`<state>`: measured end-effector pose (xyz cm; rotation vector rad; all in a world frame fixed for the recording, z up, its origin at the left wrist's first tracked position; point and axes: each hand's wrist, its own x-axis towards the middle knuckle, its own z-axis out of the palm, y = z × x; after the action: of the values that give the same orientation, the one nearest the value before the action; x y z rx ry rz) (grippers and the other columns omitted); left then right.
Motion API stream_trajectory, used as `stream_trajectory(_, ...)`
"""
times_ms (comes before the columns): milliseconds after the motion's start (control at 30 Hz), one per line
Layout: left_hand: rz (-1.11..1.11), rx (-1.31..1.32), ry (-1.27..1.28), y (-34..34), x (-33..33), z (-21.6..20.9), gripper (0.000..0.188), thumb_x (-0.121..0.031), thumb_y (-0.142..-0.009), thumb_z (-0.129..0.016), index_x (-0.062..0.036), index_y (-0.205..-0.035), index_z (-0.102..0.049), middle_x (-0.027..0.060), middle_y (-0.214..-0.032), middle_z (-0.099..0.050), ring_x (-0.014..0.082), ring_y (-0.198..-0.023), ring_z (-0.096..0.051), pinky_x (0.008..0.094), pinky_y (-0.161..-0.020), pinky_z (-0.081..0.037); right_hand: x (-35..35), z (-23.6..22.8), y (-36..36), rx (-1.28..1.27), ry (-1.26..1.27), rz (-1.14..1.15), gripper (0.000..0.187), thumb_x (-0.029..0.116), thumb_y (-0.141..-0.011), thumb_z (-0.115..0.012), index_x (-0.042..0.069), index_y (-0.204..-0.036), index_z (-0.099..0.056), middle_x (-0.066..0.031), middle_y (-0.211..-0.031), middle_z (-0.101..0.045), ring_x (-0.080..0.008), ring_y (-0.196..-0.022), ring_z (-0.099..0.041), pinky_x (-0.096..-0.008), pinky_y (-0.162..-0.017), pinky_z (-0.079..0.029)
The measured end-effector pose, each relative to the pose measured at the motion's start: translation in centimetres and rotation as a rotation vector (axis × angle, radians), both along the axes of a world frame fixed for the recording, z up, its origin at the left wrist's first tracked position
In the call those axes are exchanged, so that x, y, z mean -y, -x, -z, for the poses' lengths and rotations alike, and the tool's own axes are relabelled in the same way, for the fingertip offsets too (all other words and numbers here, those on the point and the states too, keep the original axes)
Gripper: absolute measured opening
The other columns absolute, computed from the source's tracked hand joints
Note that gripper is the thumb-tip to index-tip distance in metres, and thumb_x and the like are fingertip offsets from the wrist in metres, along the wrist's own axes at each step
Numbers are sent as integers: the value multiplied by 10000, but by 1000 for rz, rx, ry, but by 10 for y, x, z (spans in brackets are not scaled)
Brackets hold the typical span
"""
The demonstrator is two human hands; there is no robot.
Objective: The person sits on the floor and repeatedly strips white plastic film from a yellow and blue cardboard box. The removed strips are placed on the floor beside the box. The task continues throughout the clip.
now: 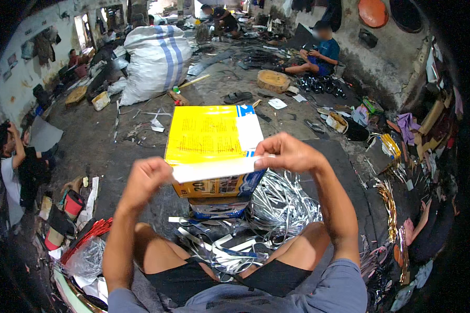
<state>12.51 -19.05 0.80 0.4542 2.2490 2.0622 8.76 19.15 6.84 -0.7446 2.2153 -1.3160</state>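
Observation:
A white strip (214, 169) is stretched between my two hands, in front of the near top edge of a yellow and blue box (201, 128). My left hand (152, 180), slightly blurred, pinches its left end. The other end sits between the thumb and fingers of my right hand (287, 152), which is a little higher. Under the yellow box is another blue box (219, 208), partly hidden. Beside it, to the right, lies a heap of shiny silver strips (284, 203). Cut white and silver pieces (227, 253) are scattered on the floor between my legs.
A large white sack with blue stripes (156, 62) stands beyond the box. A round wooden block (273, 81) lies near a seated person (324, 52). Another person (15, 172) is at the far left. Scraps and gold strips (387, 203) line the right side.

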Motion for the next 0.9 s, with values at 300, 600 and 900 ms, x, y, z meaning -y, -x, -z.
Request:
stream_trajectory(300, -360, -24, 1117, 100, 60, -46, 167, -117, -776, -758, -39, -919, -720, 67, -793, -671, 188, -761, -633, 321, -745, -497, 21, 14, 86, -127, -175, 145, 213, 206, -896, -696, 3, -955, -714, -60, -778, -708, -142, -677, -653, -299, -635, -523)
stream_trajectory(600, 49, -671, 409, 126, -148, 5, 404, -105, -791, -748, -4, -1170, -649, 178, -1067, -693, 258, -860, -695, 365, -793, -564, 40, 28, 79, -640, -285, 329, 248, 182, -804, -700, 8, -974, -748, -187, -885, -745, -327, -821, -734, -409, -781, -568)
stream_trajectory(900, 14, -509, 337, 120, -169, 15, 182, -91, -780, -740, 25, -917, -703, 171, -853, -693, 292, -785, -698, 386, -733, -556, 13, 45, 52, -791, -253, 461, 180, 177, -817, -747, 58, -951, -762, -118, -857, -706, -292, -763, -701, -393, -713, -550)
